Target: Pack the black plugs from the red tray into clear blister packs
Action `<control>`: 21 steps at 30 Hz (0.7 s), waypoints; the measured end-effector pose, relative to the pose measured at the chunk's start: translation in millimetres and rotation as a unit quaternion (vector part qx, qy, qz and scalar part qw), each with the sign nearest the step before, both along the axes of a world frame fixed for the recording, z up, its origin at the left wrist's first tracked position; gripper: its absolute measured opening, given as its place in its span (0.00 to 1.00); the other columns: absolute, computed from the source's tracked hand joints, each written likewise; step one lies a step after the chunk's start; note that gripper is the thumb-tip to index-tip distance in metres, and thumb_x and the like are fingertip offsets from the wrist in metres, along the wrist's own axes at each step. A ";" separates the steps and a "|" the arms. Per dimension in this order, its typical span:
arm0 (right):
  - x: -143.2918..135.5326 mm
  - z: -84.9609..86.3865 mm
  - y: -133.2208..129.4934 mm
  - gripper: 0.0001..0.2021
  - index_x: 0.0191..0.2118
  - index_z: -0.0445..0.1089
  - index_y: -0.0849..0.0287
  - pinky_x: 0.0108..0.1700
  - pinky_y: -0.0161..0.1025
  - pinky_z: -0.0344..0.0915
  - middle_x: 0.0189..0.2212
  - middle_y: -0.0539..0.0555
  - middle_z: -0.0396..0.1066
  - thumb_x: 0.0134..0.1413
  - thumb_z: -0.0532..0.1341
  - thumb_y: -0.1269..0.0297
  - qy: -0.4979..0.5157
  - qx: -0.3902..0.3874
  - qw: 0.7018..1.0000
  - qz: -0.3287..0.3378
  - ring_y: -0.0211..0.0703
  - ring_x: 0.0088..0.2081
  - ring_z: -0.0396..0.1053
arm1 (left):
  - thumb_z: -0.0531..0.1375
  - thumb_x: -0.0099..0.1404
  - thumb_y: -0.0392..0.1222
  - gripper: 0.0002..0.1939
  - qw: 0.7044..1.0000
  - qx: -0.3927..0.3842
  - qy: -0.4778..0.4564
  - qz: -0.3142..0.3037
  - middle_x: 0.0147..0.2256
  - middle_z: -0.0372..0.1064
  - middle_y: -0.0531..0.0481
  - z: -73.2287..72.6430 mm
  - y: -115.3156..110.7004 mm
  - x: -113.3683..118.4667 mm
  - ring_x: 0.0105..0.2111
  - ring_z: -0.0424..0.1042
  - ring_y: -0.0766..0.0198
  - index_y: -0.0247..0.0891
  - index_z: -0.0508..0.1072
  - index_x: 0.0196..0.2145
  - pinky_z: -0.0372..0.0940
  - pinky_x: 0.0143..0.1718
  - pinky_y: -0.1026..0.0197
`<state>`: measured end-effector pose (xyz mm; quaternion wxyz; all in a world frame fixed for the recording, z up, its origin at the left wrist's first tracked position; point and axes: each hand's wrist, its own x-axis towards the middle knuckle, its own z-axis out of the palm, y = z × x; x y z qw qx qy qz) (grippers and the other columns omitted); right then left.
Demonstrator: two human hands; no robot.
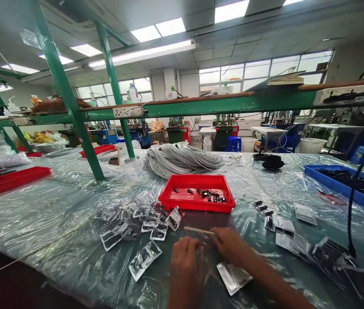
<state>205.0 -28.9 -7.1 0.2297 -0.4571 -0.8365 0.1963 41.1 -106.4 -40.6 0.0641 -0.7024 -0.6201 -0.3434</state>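
Observation:
Low in the view, my left hand (186, 255) has its fingers curled over the table; whatever lies under them is hidden. My right hand (228, 242) is closed on a thin light stick (198, 230) that points left, above my left fingers. Just beyond both hands stands a red tray (197, 206) with several small black parts (212, 195) in it. Several clear packets (151, 221) are piled to the left, and a single packet (145, 259) lies nearer. Another packet (232, 277) rests below my right hand.
Behind the tray lies a coil of grey cable (182, 159). More packets (284, 229) and a black cord (350, 214) are at the right, near a blue tray (313, 171). Green posts (87, 141) rise at the left, by another red tray (34, 175).

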 end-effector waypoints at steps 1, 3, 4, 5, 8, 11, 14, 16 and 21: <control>6.1 0.0 3.0 0.17 0.35 0.75 0.60 0.36 0.42 0.65 0.27 0.58 0.73 0.63 0.51 0.62 0.023 -0.006 1.000 -0.015 0.51 0.31 0.71 | 0.55 0.66 0.41 0.10 1.000 -0.015 -0.027 0.001 0.42 0.70 0.42 -4.1 -8.9 5.3 0.43 0.68 0.53 0.38 0.72 0.42 0.61 0.47 0.52; 17.2 2.2 6.7 0.27 0.36 0.75 0.62 0.29 0.42 0.62 0.22 0.56 0.68 0.68 0.42 0.54 0.121 -0.051 0.991 -0.022 0.48 0.25 0.67 | 0.65 0.56 0.50 0.24 0.992 -0.112 -0.041 -0.033 0.49 0.68 0.41 -9.8 -20.1 20.0 0.48 0.67 0.48 0.39 0.71 0.49 0.61 0.51 0.50; 20.2 3.8 6.7 0.28 0.38 0.74 0.62 0.27 0.41 0.61 0.21 0.55 0.66 0.68 0.41 0.51 0.202 -0.097 0.975 -0.012 0.45 0.23 0.64 | 0.67 0.52 0.52 0.31 0.985 -0.163 -0.038 -0.051 0.52 0.66 0.40 -10.7 -22.4 27.8 0.52 0.65 0.44 0.39 0.70 0.51 0.59 0.54 0.47; 20.7 5.1 5.3 0.26 0.39 0.74 0.61 0.26 0.40 0.59 0.22 0.53 0.64 0.67 0.45 0.48 0.299 -0.154 0.942 0.008 0.42 0.22 0.61 | 0.68 0.49 0.53 0.34 0.976 -0.205 -0.034 -0.063 0.54 0.65 0.39 -10.2 -22.9 34.9 0.54 0.62 0.41 0.38 0.70 0.53 0.56 0.57 0.44; 8.0 4.3 -4.2 0.16 0.36 0.75 0.59 0.25 0.35 0.53 0.21 0.47 0.58 0.52 0.66 0.49 0.559 -0.307 0.767 0.066 0.34 0.21 0.52 | 0.66 0.52 0.51 0.29 0.965 -0.252 -0.042 -0.052 0.55 0.64 0.38 -2.2 -18.7 45.0 0.57 0.60 0.41 0.37 0.72 0.50 0.53 0.59 0.43; -15.4 -4.4 -12.9 0.18 0.21 0.70 0.61 0.22 0.33 0.45 0.14 0.42 0.46 0.47 0.70 0.52 0.646 -0.365 0.667 0.068 0.31 0.18 0.43 | 0.64 0.52 0.46 0.24 0.964 -0.254 -0.070 -0.021 0.52 0.66 0.39 6.9 -13.9 39.2 0.53 0.63 0.45 0.38 0.73 0.47 0.58 0.54 0.48; -34.3 -13.5 -15.5 0.27 0.12 0.58 0.59 0.20 0.34 0.42 0.11 0.42 0.45 0.48 0.69 0.51 0.676 -0.365 0.638 0.047 0.30 0.16 0.41 | 0.64 0.51 0.46 0.25 0.958 -0.269 -0.096 -0.016 0.51 0.66 0.40 9.4 -11.5 31.6 0.51 0.64 0.46 0.37 0.72 0.47 0.59 0.52 0.49; -41.1 -17.1 -15.2 0.28 0.11 0.56 0.58 0.20 0.35 0.41 0.10 0.43 0.46 0.47 0.69 0.50 0.683 -0.352 0.639 0.035 0.30 0.15 0.41 | 0.64 0.51 0.46 0.24 0.958 -0.265 -0.108 -0.018 0.49 0.67 0.40 7.6 -10.7 30.2 0.50 0.64 0.46 0.36 0.72 0.46 0.58 0.52 0.49; -45.6 -24.4 -16.1 0.29 0.11 0.57 0.58 0.20 0.36 0.41 0.09 0.44 0.48 0.53 0.65 0.46 0.646 -0.312 0.695 0.050 0.32 0.14 0.45 | 0.63 0.51 0.44 0.22 0.965 -0.233 -0.115 -0.023 0.44 0.68 0.40 2.1 -9.7 32.9 0.47 0.65 0.47 0.32 0.71 0.43 0.59 0.49 0.50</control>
